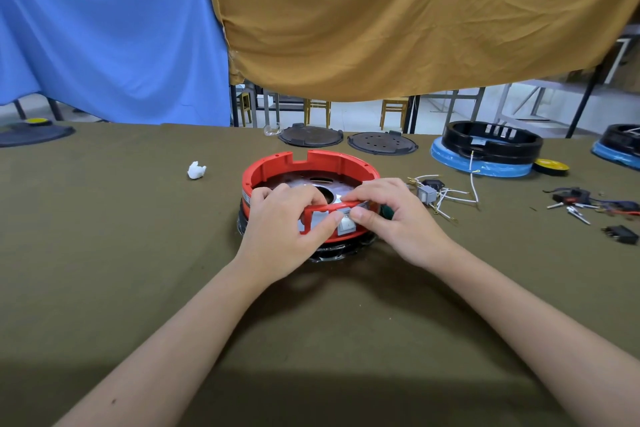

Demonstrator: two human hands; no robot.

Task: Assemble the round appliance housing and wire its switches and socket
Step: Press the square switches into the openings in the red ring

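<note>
Two hands working at the near rim of a round red housing [310,163] at the centre of the frame.

The left hand [282,230] is curling its fingers over the housing's front rim, its thumb pressing beside a grey rocker switch [346,225] sitting in the front wall. The right hand [394,215] is gripping the same rim from the right, fingers bent over the top edge and thumb touching the switch. The housing is resting on an olive table cover [138,253]. To its right, white wires with a grey socket [426,193] are lying loose; black housings on blue bases [485,152] are standing at the upper right.
</note>
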